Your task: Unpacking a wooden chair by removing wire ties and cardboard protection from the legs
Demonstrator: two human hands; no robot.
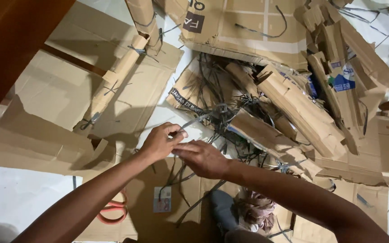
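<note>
I see a thin grey plastic strap [197,119], flat and narrow like packing band. Its near end sits pinched in the left grip [160,143], fingers curled closed on it, and the right grip [202,158] lies just beside, its fingertips touching the same end. From there the strap rises up and to the right, slightly bowed, off the floor, and runs into a dark tangle of similar straps [230,108] lying among folded cardboard. I cannot tell where its far end stops inside that tangle. It looks taut near the grips and looser farther off.
</note>
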